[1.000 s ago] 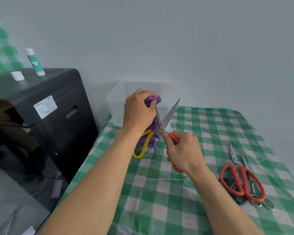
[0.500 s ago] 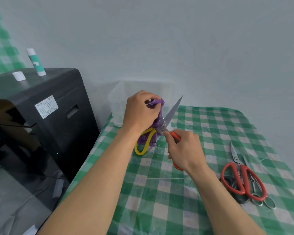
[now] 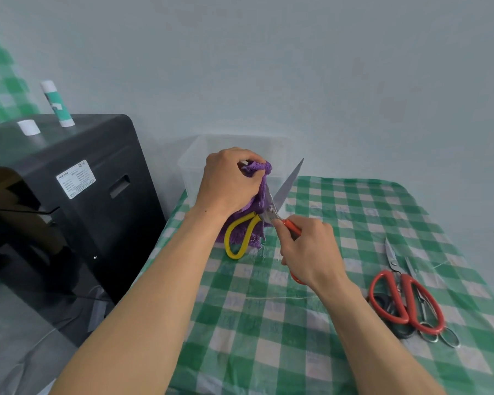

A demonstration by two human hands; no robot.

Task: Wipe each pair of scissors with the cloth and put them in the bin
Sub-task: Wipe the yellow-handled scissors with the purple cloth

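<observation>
Both curled: left hand (image 3: 226,181) clutches cloth (image 3: 257,167); right hand (image 3: 308,252) grips scissors (image 3: 288,183).

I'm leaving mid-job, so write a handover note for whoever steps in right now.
The left grip holds the purple cloth round one blade of the open scissors; the right grip holds their orange handle.
The clear bin stands behind them at the far edge of the table.
Done: wiping under way on this pair; nothing visibly binned.
Left: finish this pair, bin it, then wipe and bin the pile of scissors at the right.
</observation>
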